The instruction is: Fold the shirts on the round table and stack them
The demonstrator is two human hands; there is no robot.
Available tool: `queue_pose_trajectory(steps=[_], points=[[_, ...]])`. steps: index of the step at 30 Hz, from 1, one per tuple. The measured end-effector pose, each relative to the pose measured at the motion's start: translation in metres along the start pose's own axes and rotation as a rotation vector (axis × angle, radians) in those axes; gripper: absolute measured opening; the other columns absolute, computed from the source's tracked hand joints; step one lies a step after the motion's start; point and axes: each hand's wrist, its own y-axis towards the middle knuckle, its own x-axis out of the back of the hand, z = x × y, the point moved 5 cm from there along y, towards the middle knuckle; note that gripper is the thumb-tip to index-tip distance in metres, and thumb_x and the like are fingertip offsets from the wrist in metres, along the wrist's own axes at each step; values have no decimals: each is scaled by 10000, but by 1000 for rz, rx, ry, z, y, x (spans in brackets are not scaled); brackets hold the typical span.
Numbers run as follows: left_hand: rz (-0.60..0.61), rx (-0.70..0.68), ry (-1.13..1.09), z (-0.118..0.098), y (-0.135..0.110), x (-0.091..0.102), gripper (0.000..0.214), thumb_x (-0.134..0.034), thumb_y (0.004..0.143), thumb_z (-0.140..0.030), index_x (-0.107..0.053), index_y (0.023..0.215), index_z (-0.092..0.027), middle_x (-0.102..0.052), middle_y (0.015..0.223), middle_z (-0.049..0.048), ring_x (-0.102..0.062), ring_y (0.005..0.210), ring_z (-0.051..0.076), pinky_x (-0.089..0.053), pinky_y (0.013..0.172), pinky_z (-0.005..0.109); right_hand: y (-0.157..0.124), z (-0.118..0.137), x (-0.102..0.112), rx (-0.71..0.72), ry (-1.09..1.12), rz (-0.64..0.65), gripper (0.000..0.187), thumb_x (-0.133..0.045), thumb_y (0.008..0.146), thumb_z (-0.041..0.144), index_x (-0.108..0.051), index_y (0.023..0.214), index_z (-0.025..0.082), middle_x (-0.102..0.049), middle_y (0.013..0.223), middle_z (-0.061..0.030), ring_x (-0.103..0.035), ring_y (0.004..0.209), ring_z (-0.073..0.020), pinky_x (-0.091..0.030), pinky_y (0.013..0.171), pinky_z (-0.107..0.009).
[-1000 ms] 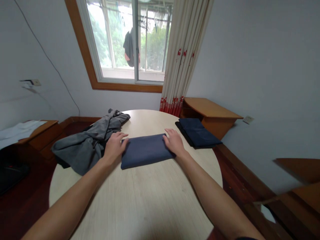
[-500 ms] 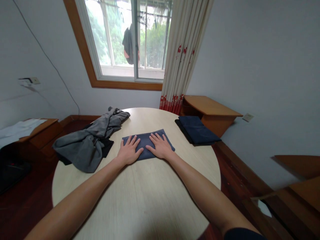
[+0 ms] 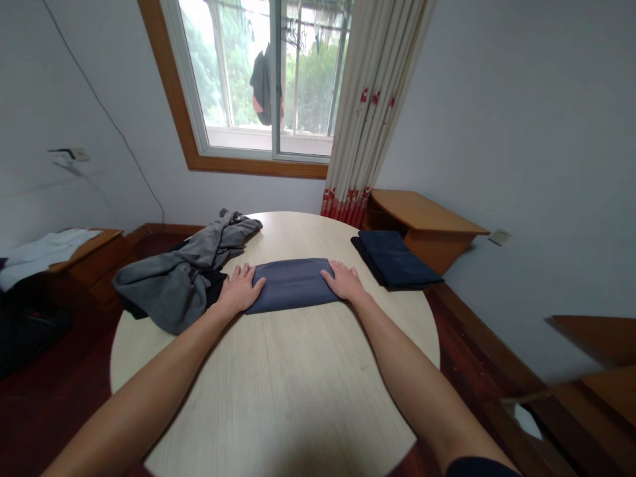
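Note:
A folded dark blue-grey garment [image 3: 293,285] lies flat on the round table [image 3: 278,384] in front of me. My left hand [image 3: 240,289] rests at the garment's left end, its thumb on the cloth and its fingers spread over the edge and the table. At the opposite end my right hand [image 3: 344,281] lies with its thumb on the cloth and its fingers stretched along the outer edge. Neither hand lifts the garment.
Left of my hands, a rumpled grey garment [image 3: 169,285] lies over black cloth. Folded dark navy clothes [image 3: 397,260] are stacked near the table's right edge. A wooden desk [image 3: 427,212] stands behind them, beside a curtain [image 3: 377,106] and a window.
Both hands have moved apart, from the middle of the garment out to its left and right ends. The garment looks flatter and straighter. The view has shifted slightly.

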Motion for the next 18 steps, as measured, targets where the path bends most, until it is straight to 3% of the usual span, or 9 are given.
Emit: queue_pose_trajectory(steps=[3, 6, 9, 12, 15, 18], points=[[-120, -166, 23, -24, -8, 5, 632, -317, 1010, -516, -428, 1534, -180, -283, 1646, 126, -220, 1525, 342, -168, 1209, 574, -7, 24, 7, 131, -53, -132, 552, -360, 1032, 375, -414, 1528, 137, -369, 1601, -151, -303, 1498, -272, -93, 1222, -539], [-91, -358, 17, -50, -16, -1, 626, -354, 995, -574, -449, 1525, -255, -301, 1645, 71, -208, 1529, 336, -129, 1216, 573, -15, 54, 2, 302, -76, -108, 523, -377, 1029, 376, -452, 1510, 184, -389, 1597, -110, -292, 1502, -254, -86, 1229, -510], [33, -380, 38, -61, -21, -9, 662, -370, 981, -610, -420, 1542, -263, -270, 1655, 77, -170, 1534, 361, -115, 1196, 618, -20, 66, -3, 320, -88, 10, 509, -394, 1029, 395, -483, 1491, 200, -382, 1603, -99, -298, 1497, -275, -136, 1214, -527], [108, -370, 37, -65, -31, -6, 684, -387, 969, -631, -437, 1532, -246, -290, 1644, 116, -233, 1510, 384, -181, 1165, 625, -23, 65, 5, 277, -82, 16, 461, -406, 1027, 392, -598, 1389, 180, -525, 1500, -129, -446, 1392, -302, -252, 1163, -501], [65, -403, -22, -72, -42, 7, 617, -398, 969, -627, -614, 1382, -222, -556, 1466, 159, -479, 1349, 382, -302, 1104, 564, -29, 72, 13, 315, -53, -35, 411, -425, 1018, 370, -679, 1272, 172, -669, 1313, -140, -568, 1239, -292, -333, 1097, -444], [-46, -459, -93, -77, -42, 13, 538, -401, 992, -544, -647, 1322, -198, -646, 1347, 149, -546, 1268, 332, -332, 1095, 486, -34, 87, 6, 461, -1, -31, 432, -431, 1015, 350, -603, 1375, 185, -601, 1418, -112, -512, 1319, -259, -307, 1131, -410]])
